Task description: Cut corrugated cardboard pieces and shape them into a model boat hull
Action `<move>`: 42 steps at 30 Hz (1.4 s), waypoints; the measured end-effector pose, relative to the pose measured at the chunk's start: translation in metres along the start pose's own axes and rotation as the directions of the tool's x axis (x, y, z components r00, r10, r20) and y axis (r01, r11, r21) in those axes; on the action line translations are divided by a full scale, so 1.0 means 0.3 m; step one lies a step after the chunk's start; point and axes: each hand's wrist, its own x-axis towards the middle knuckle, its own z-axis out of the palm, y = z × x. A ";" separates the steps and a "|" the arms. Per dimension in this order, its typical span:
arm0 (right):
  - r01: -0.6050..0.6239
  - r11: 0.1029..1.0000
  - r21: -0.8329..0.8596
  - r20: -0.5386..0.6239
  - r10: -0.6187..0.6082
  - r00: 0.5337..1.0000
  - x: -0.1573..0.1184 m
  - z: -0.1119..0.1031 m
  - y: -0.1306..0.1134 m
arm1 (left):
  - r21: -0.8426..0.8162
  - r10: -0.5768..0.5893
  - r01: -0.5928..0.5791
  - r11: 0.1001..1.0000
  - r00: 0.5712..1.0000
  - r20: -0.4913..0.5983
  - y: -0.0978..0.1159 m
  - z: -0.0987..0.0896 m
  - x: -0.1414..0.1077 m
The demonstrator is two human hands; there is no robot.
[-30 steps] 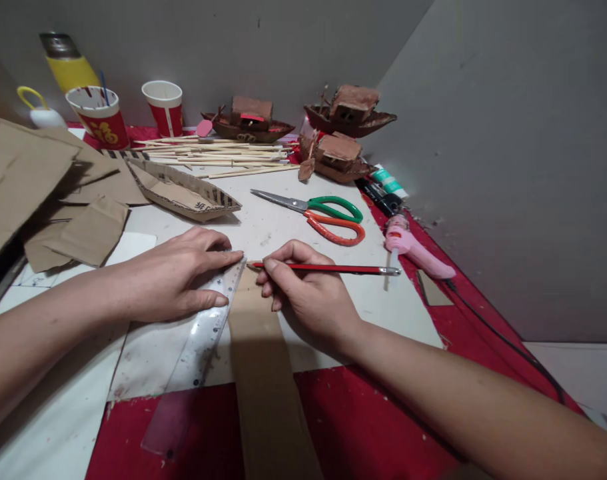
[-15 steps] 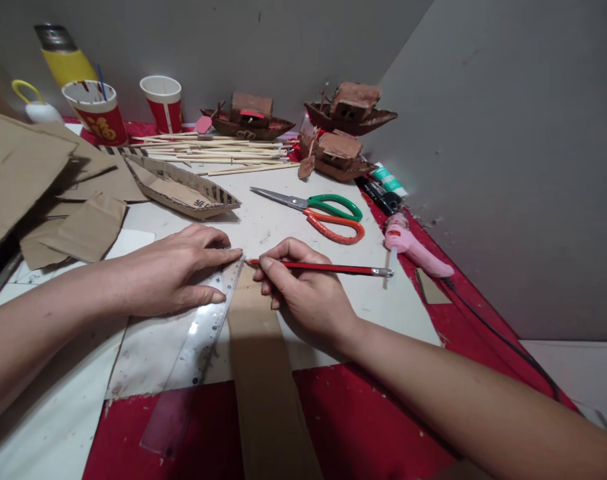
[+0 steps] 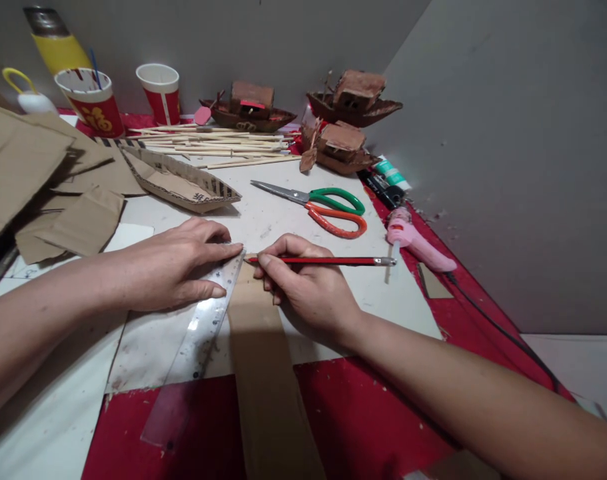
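While my left grip [image 3: 188, 265] rests spread on the ruler [image 3: 203, 330], my right grip [image 3: 306, 287] pinches the pencil [image 3: 328, 261] crosswise, tip pointing left at the far end of the cardboard [image 3: 260, 360]; ruler slants away rightward, cardboard runs lengthwise away from me.

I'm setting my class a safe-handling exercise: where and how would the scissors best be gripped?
Probably by the handle loops of the scissors, with the right hand coming from the person's right, once free of the pencil it holds. The scissors lie flat, blades pointing left and wide loops towards the right, just beyond that hand, so this approach should avoid the blades.
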 end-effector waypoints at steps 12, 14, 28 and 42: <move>0.039 0.983 -0.181 0.103 -0.021 0.994 -0.024 -0.002 -0.022 | 0.020 0.003 -0.004 1.000 1.000 0.015 -0.004 0.001 -0.001; 0.049 0.973 -0.225 0.120 -0.022 0.992 -0.029 -0.002 -0.025 | 0.020 0.005 -0.005 1.000 1.000 0.015 -0.005 0.003 -0.001; 0.079 0.976 -0.203 0.161 -0.046 0.986 -0.027 -0.012 -0.019 | -0.004 -0.008 0.008 1.000 1.000 0.005 -0.004 0.004 -0.003; 0.054 0.993 -0.105 0.264 -0.025 0.964 -0.042 -0.010 -0.014 | 0.012 -0.011 0.011 1.000 1.000 0.013 -0.001 0.003 0.001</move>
